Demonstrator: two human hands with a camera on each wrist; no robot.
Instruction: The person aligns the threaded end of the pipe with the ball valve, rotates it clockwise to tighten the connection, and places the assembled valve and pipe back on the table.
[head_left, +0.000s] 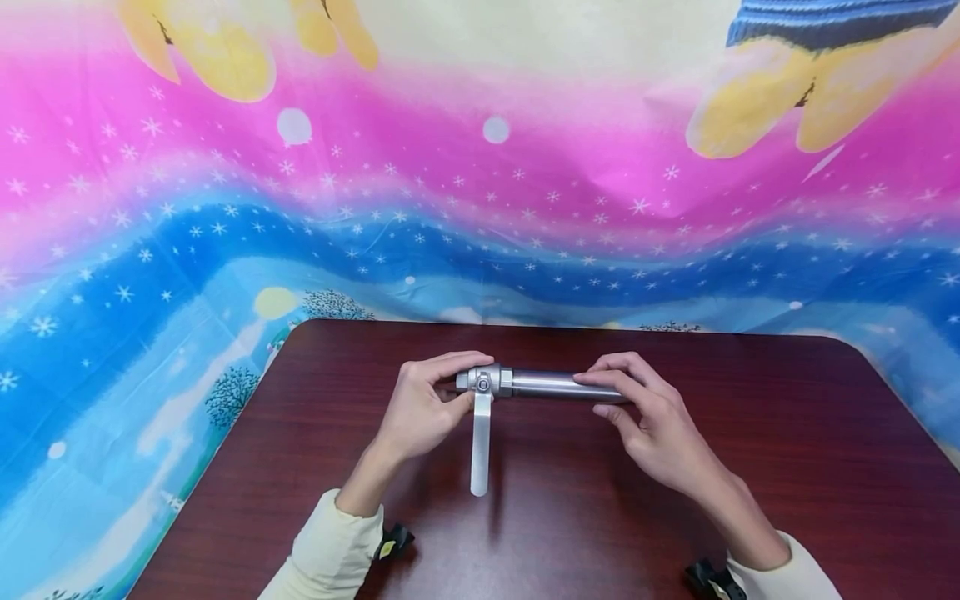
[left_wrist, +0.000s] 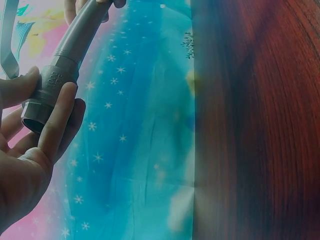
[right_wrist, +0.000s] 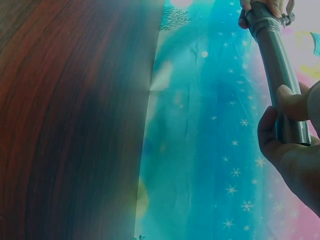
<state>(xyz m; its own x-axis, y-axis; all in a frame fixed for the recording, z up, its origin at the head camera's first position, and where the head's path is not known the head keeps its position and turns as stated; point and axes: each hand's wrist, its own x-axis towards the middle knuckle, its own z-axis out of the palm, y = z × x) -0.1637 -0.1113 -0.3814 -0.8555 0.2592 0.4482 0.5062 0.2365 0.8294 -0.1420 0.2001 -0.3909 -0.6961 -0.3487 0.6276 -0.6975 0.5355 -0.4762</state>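
A metal ball valve with a flat lever handle is joined to a smooth steel pipe. My left hand grips the valve body, thumb and fingers on opposite sides of it. The lever points toward me in the head view. Around the pipe's far right end my right hand curls its thumb and fingers. In the left wrist view the valve's open hexagonal end shows between the fingers. The pipe's free end lies within the right hand in the right wrist view. Both pieces are held level above the table.
The dark red-brown wooden table has rounded far corners. Behind it hangs a pink and blue cloth printed with snowflakes. Black straps with small devices sit at both wrists, beside pale sleeves.
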